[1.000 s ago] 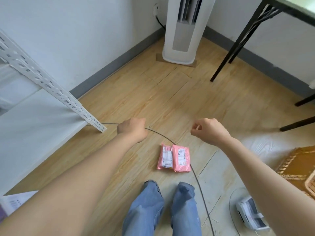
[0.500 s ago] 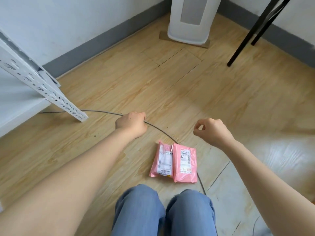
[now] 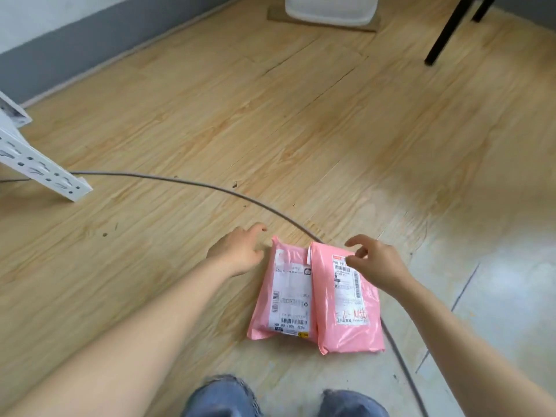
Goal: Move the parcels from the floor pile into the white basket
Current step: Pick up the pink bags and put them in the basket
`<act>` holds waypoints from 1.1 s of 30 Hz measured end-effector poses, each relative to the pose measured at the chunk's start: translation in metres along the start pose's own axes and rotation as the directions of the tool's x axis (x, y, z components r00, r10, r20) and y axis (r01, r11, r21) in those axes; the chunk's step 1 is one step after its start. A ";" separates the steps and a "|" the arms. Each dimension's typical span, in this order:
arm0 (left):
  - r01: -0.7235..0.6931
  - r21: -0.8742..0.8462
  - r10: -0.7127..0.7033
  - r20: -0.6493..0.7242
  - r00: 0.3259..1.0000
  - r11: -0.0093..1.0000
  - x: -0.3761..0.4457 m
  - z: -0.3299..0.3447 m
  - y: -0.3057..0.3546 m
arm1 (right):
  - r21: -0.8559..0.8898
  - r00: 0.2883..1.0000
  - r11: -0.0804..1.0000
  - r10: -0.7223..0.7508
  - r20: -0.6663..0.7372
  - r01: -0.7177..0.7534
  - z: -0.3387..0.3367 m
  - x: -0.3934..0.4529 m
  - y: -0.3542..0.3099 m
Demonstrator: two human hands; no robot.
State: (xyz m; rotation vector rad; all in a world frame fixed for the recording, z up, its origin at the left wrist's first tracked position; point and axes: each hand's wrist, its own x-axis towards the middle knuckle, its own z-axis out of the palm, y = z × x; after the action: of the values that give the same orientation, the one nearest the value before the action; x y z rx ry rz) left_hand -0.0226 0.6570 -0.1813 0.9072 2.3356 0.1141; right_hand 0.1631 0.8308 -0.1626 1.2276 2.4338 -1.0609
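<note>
Two pink parcels (image 3: 316, 296) are lying side by side on the floor (image 3: 270, 130). Left hand (image 3: 237, 251) and right hand (image 3: 379, 266) are being spread, empty, flanking them, likely for pickup. Basket unseen.

Right pink parcel (image 3: 346, 299): label's top line reads "980 991", red handwriting lower down illegible; left pink parcel (image 3: 282, 299): barcode label, digits too blurred.

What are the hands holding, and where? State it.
Nothing. The left hand and right hand hover open over the two pink parcels, no grip yet.
</note>
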 end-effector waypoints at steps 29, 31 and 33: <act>0.114 -0.537 0.043 0.272 0.961 0.836 -0.009 0.109 0.023 | 0.669 0.940 0.679 0.326 0.096 -0.304 0.083 -0.012 0.065; 0.132 -0.726 0.048 0.222 0.974 0.675 -0.010 0.104 0.021 | 0.720 0.914 0.602 0.391 0.113 -0.346 0.085 -0.013 0.065; 0.183 -0.868 0.046 0.229 0.972 0.462 -0.011 0.097 0.021 | 0.761 0.894 0.529 0.422 0.148 -0.376 0.087 -0.013 0.063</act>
State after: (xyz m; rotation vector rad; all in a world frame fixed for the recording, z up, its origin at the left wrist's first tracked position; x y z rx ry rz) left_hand 0.0519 0.6524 -0.2472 0.2357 1.6803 1.0544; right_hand 0.2095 0.7874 -0.2509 1.9449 1.5191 -2.0219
